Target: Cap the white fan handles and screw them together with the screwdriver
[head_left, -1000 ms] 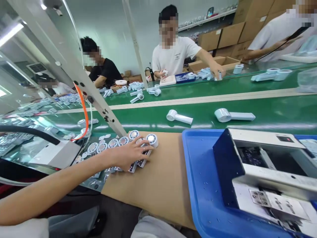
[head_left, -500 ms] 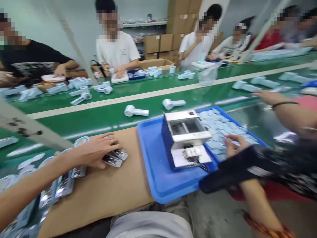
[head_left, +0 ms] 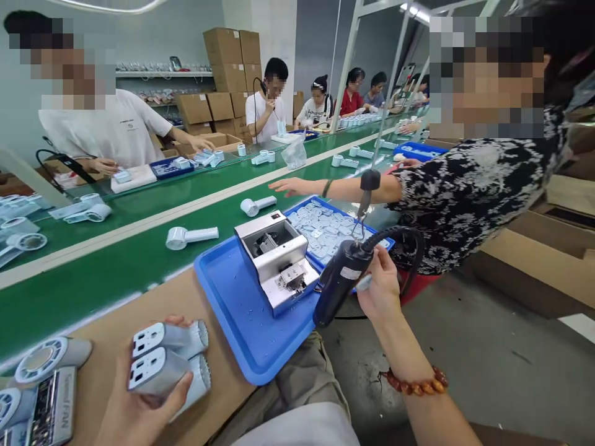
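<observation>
Though near the right hand (head_left: 385, 292) — blue tray (head_left: 261, 353), partly behind black tool (head_left: 337, 288).

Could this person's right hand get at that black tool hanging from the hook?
Probably yes: the right hand appears close beside the black tool, and nothing seems to block the way, though it holds a small pale piece, which might hinder a firm grip.

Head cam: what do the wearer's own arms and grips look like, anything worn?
Left grip: bare, five-fingered, no glove, no sleeve in view. Right grip: also ungloved; the right forearm is slim and sleeveless as far as it shows, with a bracelet of glossy orange-brown beads near the wrist.
</observation>
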`<state>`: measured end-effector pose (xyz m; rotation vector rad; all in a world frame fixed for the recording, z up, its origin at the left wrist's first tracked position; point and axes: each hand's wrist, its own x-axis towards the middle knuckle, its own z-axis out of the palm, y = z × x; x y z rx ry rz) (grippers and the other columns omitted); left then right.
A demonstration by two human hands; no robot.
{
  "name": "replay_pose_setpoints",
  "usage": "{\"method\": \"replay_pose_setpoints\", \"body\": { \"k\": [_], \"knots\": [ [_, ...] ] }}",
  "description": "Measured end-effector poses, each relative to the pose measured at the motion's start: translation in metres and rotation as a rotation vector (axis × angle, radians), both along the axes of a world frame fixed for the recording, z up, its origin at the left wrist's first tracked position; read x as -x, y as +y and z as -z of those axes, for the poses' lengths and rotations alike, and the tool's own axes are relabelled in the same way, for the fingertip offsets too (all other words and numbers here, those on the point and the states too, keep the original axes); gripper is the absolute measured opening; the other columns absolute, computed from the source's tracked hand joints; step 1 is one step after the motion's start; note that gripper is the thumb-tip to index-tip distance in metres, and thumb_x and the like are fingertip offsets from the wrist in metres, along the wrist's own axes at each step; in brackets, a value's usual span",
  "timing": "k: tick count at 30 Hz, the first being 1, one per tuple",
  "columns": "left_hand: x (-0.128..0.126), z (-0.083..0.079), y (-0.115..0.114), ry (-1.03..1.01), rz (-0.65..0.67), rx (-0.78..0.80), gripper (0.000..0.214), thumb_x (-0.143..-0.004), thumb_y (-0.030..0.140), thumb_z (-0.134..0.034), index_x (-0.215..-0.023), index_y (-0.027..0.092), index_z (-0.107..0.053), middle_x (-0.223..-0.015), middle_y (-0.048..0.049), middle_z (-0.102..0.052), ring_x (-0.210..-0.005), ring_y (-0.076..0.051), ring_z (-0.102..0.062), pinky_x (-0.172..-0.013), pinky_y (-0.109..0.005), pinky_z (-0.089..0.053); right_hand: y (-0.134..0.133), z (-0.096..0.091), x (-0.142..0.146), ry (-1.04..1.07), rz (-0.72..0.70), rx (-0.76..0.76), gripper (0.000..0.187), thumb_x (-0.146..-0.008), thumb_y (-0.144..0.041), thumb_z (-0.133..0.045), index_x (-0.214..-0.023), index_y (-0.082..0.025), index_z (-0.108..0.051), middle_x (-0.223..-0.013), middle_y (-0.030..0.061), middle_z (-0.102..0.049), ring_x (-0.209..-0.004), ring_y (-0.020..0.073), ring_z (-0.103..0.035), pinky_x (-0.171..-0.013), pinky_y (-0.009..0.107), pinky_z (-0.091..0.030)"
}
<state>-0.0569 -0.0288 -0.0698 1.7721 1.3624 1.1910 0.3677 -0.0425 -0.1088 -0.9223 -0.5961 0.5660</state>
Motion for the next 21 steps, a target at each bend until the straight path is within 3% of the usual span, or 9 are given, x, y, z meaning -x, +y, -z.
{"method": "replay_pose_setpoints", "body": {
  "k": [3, 8, 10, 13, 15, 17, 19, 21],
  "knots": [
    [-0.018, 0.005, -0.007, -0.168, -0.053, 0.082, 0.056, -0.087, 0.040, -0.094, -0.131, 0.036, -0.059, -0.138, -0.0077, -0.077, -0.137, -0.043, -0.077, -0.130, -0.079, -0.056, -0.024, -0.006, 0.014, 0.084, -0.072, -0.071, 0.050, -0.106, -0.061, -0.086, -0.107, -0.017, -0.060, -0.070, -0.0108, -0.031, -0.053, 0.0037, -0.020, -0.045, 0.014, -0.019],
    [-0.035, 0.015, -0.010, -0.223, 0.044, 0.021, 0.052, -0.100, 0.041, -0.087, -0.141, 0.033, -0.057, -0.137, -0.0088, -0.072, -0.131, -0.031, -0.077, -0.114, -0.051, -0.069, -0.054, -0.017, 0.042, 0.126, -0.237, -0.092, 0.059, -0.103, -0.074, -0.084, -0.097, -0.022, -0.058, -0.070, -0.0094, -0.042, -0.050, 0.0034, -0.001, -0.037, 0.016, -0.003],
    [-0.039, 0.020, -0.010, -0.201, 0.066, -0.015, 0.051, -0.104, 0.041, -0.084, -0.145, 0.033, -0.056, -0.137, -0.0081, -0.072, -0.131, -0.029, -0.076, -0.114, -0.047, -0.068, -0.066, -0.020, 0.051, 0.106, -0.348, -0.081, 0.054, -0.105, -0.072, -0.082, -0.092, -0.025, -0.060, -0.067, -0.0085, -0.046, -0.048, 0.0050, 0.002, -0.034, 0.017, -0.003],
    [-0.040, 0.027, -0.006, -0.163, 0.104, -0.072, 0.058, -0.103, 0.036, -0.086, -0.150, 0.035, -0.053, -0.135, -0.0070, -0.072, -0.126, -0.026, -0.077, -0.111, -0.044, -0.067, -0.088, -0.021, 0.067, 0.059, -0.532, -0.027, 0.019, -0.108, -0.053, -0.085, -0.114, -0.036, -0.078, -0.064, -0.0079, -0.055, -0.043, 0.0054, -0.006, -0.034, 0.015, -0.016],
    [-0.039, 0.030, -0.005, -0.136, 0.134, -0.093, 0.065, -0.102, 0.033, -0.089, -0.154, 0.037, -0.050, -0.134, -0.0061, -0.072, -0.121, -0.025, -0.078, -0.103, -0.040, -0.069, -0.100, -0.023, 0.084, 0.017, -0.651, 0.013, 0.020, -0.106, -0.048, -0.087, -0.125, -0.042, -0.084, -0.065, -0.0042, -0.064, -0.039, 0.0058, -0.028, -0.039, 0.015, -0.028],
    [-0.039, 0.031, -0.007, -0.141, 0.157, -0.112, 0.063, -0.103, 0.031, -0.088, -0.153, 0.037, -0.051, -0.135, -0.0061, -0.072, -0.122, -0.025, -0.078, -0.103, -0.039, -0.069, -0.103, -0.028, 0.108, -0.041, -0.759, 0.045, 0.015, -0.103, -0.046, -0.090, -0.116, -0.037, -0.090, -0.067, 0.0012, -0.069, -0.046, 0.0098, -0.052, -0.047, 0.017, -0.036],
    [-0.042, 0.032, -0.011, -0.173, 0.181, -0.152, 0.056, -0.105, 0.032, -0.084, -0.151, 0.036, -0.054, -0.137, -0.0074, -0.072, -0.128, -0.026, -0.076, -0.108, -0.043, -0.067, -0.093, -0.040, 0.137, -0.103, -0.804, 0.114, 0.011, -0.098, -0.037, -0.094, -0.106, -0.030, -0.092, -0.067, 0.0026, -0.067, -0.054, 0.0091, -0.054, -0.052, 0.016, -0.035],
    [-0.044, 0.033, -0.015, -0.202, 0.206, -0.186, 0.055, -0.105, 0.034, -0.082, -0.152, 0.035, -0.054, -0.137, -0.0090, -0.071, -0.130, -0.028, -0.075, -0.110, -0.046, -0.067, -0.071, -0.056, 0.164, -0.120, -0.756, 0.231, 0.016, -0.090, -0.031, -0.099, -0.102, -0.025, -0.091, -0.068, 0.0003, -0.063, -0.056, 0.0054, -0.043, -0.053, 0.014, -0.031]
  ]
}}
